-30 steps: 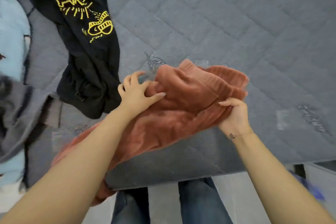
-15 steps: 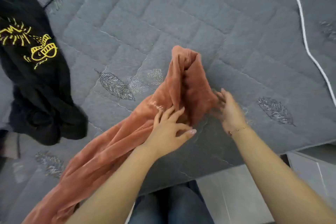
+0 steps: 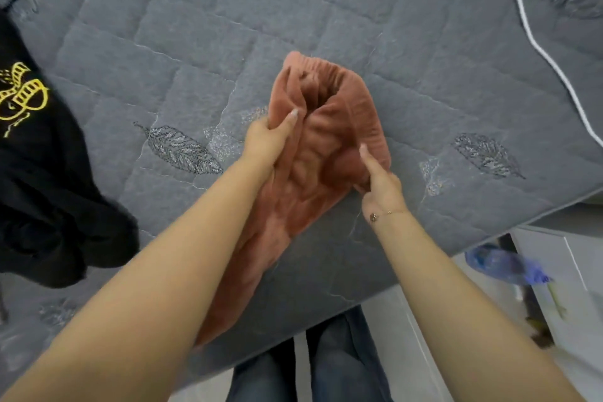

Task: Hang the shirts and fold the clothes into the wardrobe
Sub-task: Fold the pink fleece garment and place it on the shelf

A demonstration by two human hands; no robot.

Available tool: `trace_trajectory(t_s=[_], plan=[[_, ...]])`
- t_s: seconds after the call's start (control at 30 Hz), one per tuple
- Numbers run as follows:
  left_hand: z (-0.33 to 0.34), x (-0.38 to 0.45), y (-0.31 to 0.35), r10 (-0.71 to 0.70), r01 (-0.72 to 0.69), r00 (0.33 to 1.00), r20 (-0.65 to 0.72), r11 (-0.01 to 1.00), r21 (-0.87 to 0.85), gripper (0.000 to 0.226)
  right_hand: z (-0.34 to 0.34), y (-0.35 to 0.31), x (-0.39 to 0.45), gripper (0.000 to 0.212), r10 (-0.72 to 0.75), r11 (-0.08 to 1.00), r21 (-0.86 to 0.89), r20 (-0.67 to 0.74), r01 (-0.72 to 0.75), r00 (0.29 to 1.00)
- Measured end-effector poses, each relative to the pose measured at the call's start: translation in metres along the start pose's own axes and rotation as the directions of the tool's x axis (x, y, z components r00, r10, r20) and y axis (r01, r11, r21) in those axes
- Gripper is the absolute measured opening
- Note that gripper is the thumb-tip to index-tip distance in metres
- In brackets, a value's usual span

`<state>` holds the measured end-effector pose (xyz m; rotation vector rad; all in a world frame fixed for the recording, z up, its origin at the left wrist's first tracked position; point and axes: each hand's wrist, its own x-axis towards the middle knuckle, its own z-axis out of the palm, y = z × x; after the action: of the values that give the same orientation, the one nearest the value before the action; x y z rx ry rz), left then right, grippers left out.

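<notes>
On grey quilted mattress (image 3: 359,10): both hands (image 3: 267,143) (image 3: 381,186) pinching rust garment (image 3: 326,147); black garment (image 3: 49,189) left.

The left hand (image 3: 266,140) now grips the left edge of the orange garment (image 3: 321,137), where before it lay on top. The right hand (image 3: 381,186) pinches the right edge, and the waistband has opened toward 12 o'clock.

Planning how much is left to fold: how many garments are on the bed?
2. The orange garment lies mid-bed, gripped by the left hand and right hand. The black garment lies bunched at the left edge. More may lie out of view.
</notes>
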<state>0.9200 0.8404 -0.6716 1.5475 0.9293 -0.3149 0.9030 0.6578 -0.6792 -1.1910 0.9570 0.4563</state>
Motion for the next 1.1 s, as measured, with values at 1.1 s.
trace_trajectory(t_s=[1.1], plan=[[0.506, 0.128, 0.248, 0.128, -0.196, 0.964, 0.234, 0.935, 0.296, 0.009, -0.325, -0.362, 0.258, 0.046, 0.021, 0.953, 0.274, -0.494, 0.133, 0.869]])
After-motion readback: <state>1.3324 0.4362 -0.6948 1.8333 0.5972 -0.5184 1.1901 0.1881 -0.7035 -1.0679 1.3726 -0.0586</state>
